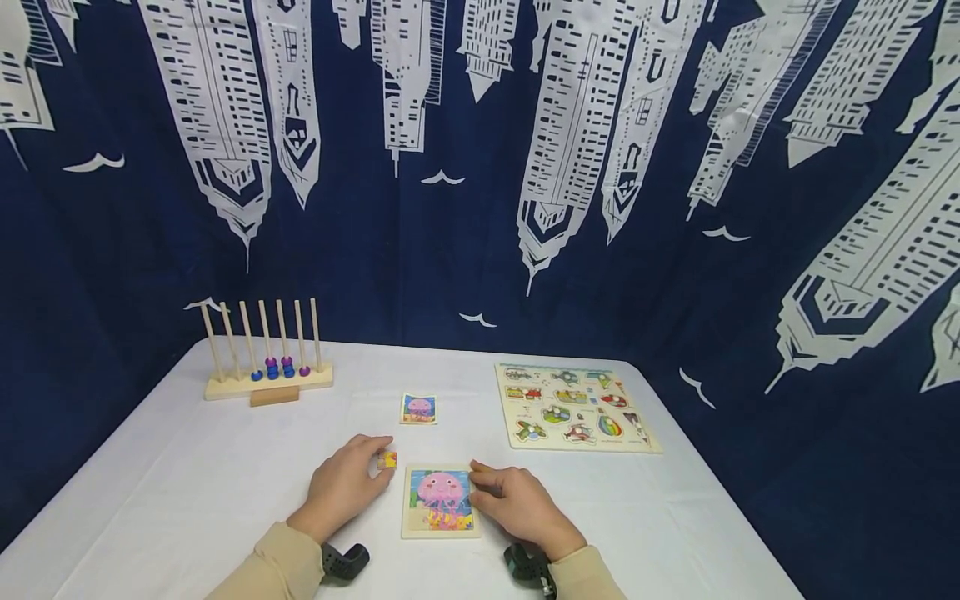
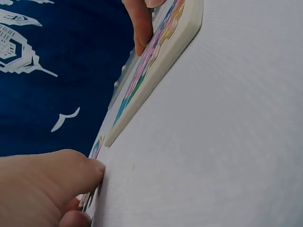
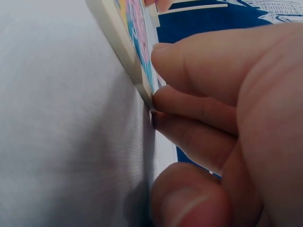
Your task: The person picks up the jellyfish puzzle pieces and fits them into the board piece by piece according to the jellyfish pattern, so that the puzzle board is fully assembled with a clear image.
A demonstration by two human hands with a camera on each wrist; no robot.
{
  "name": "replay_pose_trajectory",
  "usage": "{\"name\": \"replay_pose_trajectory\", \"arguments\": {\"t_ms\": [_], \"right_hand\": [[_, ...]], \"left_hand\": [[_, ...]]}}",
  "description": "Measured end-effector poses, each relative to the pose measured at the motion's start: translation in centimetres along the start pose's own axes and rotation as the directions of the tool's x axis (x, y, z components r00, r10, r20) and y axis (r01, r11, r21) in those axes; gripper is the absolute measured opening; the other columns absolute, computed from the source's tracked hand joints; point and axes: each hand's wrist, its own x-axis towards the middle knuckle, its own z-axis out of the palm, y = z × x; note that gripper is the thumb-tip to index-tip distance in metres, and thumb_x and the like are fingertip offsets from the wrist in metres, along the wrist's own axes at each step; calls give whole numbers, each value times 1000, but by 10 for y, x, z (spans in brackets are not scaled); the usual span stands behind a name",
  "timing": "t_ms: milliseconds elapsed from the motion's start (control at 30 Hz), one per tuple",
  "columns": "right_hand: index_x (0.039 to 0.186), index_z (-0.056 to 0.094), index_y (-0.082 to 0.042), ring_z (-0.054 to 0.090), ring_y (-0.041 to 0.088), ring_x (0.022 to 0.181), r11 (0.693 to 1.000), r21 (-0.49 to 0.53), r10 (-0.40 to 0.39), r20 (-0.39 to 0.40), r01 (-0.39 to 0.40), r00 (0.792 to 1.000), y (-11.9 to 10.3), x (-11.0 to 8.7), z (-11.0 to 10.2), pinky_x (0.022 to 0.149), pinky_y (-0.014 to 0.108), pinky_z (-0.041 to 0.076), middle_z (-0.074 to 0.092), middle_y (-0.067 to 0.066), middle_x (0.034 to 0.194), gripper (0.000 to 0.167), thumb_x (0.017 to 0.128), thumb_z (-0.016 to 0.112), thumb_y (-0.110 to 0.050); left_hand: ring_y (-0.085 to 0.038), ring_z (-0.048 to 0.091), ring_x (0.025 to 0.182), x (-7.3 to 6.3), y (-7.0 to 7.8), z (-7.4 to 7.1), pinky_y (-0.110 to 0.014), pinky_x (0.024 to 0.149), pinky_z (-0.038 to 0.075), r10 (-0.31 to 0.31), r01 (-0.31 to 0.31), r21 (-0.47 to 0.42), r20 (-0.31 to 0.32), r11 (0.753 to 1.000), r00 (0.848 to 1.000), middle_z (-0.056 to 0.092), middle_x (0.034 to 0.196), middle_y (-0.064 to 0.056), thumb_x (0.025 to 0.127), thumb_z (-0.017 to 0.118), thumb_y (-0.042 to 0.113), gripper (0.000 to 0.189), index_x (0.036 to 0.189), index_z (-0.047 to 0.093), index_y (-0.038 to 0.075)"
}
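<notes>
A small yellow and pink puzzle piece [image 1: 387, 460] sits between the thumb and fingers of my left hand [image 1: 345, 485], which pinches it just above or at the tabletop. To its right lies a square wooden jellyfish puzzle [image 1: 442, 502], its picture mostly filled, with bare wood at the lower left. My right hand [image 1: 521, 507] holds the board by its right edge and upper right corner. In the right wrist view, bent fingers [image 3: 189, 106] touch the board's edge [image 3: 123, 52]. The left wrist view shows my left thumb [image 2: 71, 175] with the piece partly hidden behind it.
A small jellyfish picture card [image 1: 418, 409] lies beyond the puzzle. At the back right is a wooden peg puzzle board [image 1: 577, 408] with vehicle shapes. A bead-counting rack [image 1: 270, 380] with upright rods stands at the back left. A blue curtain [image 1: 405, 275] hangs behind the white table [image 1: 172, 500].
</notes>
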Motion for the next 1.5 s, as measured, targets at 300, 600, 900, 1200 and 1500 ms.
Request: {"name": "replay_pose_trajectory", "arguments": {"t_ms": [300, 600, 900, 1200, 1500], "right_hand": [[130, 72, -11, 54, 27, 139, 1000, 0, -3, -1, 3, 1000, 2, 1, 1, 113, 55, 40, 61, -2, 145, 41, 96, 71, -34], [130, 72, -10, 54, 28, 139, 1000, 4, 1, 5, -1, 1000, 1, 0, 2, 113, 55, 40, 61, -2, 145, 42, 96, 71, -35], [130, 71, -9, 54, 29, 138, 1000, -3, -2, 0, 2, 1000, -1, -1, 1, 113, 55, 40, 61, -1, 145, 42, 96, 71, -33], [130, 71, -9, 55, 29, 138, 1000, -7, -5, 4, 5, 1000, 0, -1, 1, 113, 56, 40, 61, -1, 145, 42, 96, 70, -34], [132, 70, -10, 55, 27, 138, 999, -26, -22, 2, 22, 1000, 1, 0, 1, 112, 54, 42, 61, -2, 146, 43, 98, 68, -35]], "left_hand": [[-12, 56, 71, 0, 2, -8, -35, 62, 48, -74, 74, -7, 7, 997, 997, 64, 89, 0, 97, 71, 38, 31, 114, 75, 12], [-12, 52, 66, -1, -2, -10, -32, 59, 40, -62, 66, -31, 95, 997, 994, 60, 74, 6, 92, 75, 26, 14, 105, 73, 20], [-12, 50, 75, 1, -8, -13, -32, 67, 42, -64, 75, -101, 100, 992, 993, 58, 85, 5, 86, 83, 27, 19, 92, 67, 20], [-12, 53, 67, 1, -4, -15, -27, 61, 41, -87, 136, -370, 147, 919, 985, 64, 78, 6, 91, 77, 22, 11, 100, 71, 19], [-8, 49, 54, -12, 19, -14, -23, 50, 40, 138, 63, -555, 312, 829, 940, 65, 76, 2, 96, 71, 25, 14, 103, 72, 12]]}}
